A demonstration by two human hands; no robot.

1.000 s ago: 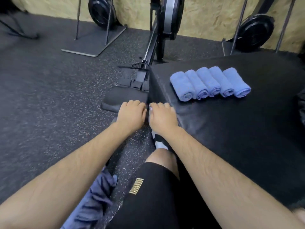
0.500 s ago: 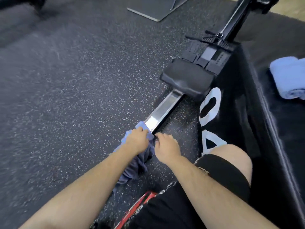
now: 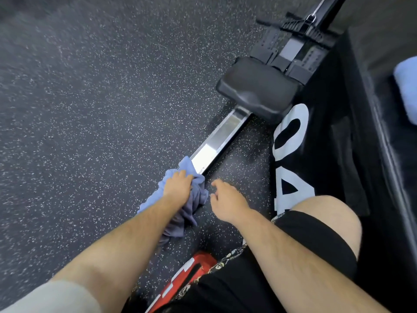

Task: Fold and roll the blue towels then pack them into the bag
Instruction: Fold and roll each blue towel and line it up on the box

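1. My left hand (image 3: 178, 188) sits a little below the middle of the frame, its fingers curled down into a crumpled blue towel (image 3: 180, 220), gripping a bunch of the cloth.
2. That towel lies in a loose heap on the speckled dark floor (image 3: 90, 109). Its upper corner lies against the near end of a shiny metal rail (image 3: 218, 141), and the rest trails toward the lower left under my forearm.
3. My right hand (image 3: 228, 202) is just to the right of the towel, apart from it. The fingers are loosely spread and hold nothing. I cannot tell whether the fingertips touch the floor.
4. The rail runs toward the upper right to a black padded seat (image 3: 259, 89), with black foot straps (image 3: 293, 30) beyond it near the top edge.
5. A black box (image 3: 338, 143) with big white letters on its side fills the right of the frame. On its top, at the right edge, part of a rolled blue towel (image 3: 406, 91) shows.
6. My bare knee (image 3: 325, 213) and black shorts (image 3: 316, 240) are at the lower right, against the box.
7. A red and white thing (image 3: 189, 274) lies on the floor at the bottom centre, partly under my leg. I cannot make out what it is.
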